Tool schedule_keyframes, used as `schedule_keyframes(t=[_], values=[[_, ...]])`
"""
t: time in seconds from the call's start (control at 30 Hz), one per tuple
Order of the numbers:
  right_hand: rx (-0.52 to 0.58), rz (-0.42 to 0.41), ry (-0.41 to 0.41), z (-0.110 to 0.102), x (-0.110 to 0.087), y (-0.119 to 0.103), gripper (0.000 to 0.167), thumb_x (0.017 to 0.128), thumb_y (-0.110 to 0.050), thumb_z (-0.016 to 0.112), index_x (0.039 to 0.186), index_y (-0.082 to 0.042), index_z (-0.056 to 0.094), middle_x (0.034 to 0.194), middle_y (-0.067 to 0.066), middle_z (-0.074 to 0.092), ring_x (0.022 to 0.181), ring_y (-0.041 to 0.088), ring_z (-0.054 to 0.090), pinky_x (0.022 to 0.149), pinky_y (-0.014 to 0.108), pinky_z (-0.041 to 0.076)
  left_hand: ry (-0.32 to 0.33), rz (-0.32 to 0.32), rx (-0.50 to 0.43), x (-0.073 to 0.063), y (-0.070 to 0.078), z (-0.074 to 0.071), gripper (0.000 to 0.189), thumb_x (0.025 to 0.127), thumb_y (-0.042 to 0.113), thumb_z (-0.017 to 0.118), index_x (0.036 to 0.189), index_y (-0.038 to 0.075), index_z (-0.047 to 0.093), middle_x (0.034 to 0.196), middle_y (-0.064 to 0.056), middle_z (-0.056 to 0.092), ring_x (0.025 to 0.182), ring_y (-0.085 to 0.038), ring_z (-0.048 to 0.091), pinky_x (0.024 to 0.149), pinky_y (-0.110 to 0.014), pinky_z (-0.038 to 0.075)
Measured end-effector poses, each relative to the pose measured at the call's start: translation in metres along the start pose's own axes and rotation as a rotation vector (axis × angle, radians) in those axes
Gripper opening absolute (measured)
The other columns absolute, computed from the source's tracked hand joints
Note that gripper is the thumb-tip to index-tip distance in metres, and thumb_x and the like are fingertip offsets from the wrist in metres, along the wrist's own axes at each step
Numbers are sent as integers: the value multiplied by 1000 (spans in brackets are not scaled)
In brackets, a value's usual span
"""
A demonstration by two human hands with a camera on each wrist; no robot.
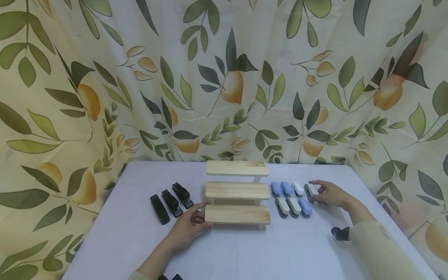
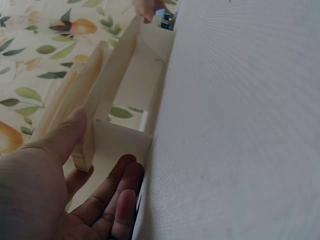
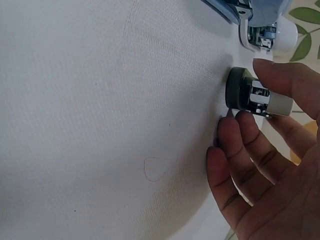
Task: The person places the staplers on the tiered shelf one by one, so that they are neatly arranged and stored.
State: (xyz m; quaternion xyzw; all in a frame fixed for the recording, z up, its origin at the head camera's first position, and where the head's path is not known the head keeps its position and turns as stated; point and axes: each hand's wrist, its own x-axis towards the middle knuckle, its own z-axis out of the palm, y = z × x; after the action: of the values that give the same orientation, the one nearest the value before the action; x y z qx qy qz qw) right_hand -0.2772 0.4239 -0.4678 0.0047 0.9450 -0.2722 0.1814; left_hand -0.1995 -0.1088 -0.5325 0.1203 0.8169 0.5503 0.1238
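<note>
A three-tier stand with pale wooden shelves stands mid-table, its lowest shelf (image 1: 238,214) nearest me. My left hand (image 1: 187,228) pinches the left end of that shelf, thumb (image 2: 70,132) along the wood and the other fingers spread beside the white support (image 2: 122,135). To the right of the stand, my right hand (image 1: 332,194) grips a small white-and-grey stapler (image 3: 239,90) between thumb and fingers, at the right end of the back row. Its dark grey base is close to the tablecloth. Beside it lies a blue stapler (image 1: 305,208).
Several more small staplers in blue and white, such as a white one (image 1: 282,207), lie in two rows right of the stand. Three black staplers (image 1: 170,203) lie to its left. A leaf-and-fruit patterned curtain (image 1: 224,128) hangs behind the white-covered table (image 1: 238,256).
</note>
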Motion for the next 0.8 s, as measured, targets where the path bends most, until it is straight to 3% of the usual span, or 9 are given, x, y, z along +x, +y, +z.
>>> schedule_keyframes(t=[0.3, 0.53, 0.8], values=[[6, 8, 4, -1, -2, 1, 74, 92, -30, 77, 150, 0, 42, 118, 24, 58, 91, 25, 61, 75, 36, 51, 0, 20, 16, -2, -1, 1, 70, 90, 44, 80, 151, 29, 49, 111, 3, 73, 100, -14, 67, 87, -35, 49], [-22, -43, 27, -6, -4, -1, 75, 91, -35, 78, 148, 1, 45, 127, 35, 55, 99, 33, 64, 79, 42, 57, 2, 22, 17, -1, 0, 2, 70, 90, 44, 79, 151, 30, 49, 110, 4, 73, 99, -13, 67, 88, -36, 50], [-71, -103, 67, -13, -8, -10, 73, 91, -38, 79, 146, -2, 49, 135, 36, 53, 112, 44, 63, 84, 49, 58, 8, 28, 21, 0, -1, 1, 69, 90, 46, 79, 151, 33, 49, 108, 6, 73, 99, -12, 67, 88, -37, 50]])
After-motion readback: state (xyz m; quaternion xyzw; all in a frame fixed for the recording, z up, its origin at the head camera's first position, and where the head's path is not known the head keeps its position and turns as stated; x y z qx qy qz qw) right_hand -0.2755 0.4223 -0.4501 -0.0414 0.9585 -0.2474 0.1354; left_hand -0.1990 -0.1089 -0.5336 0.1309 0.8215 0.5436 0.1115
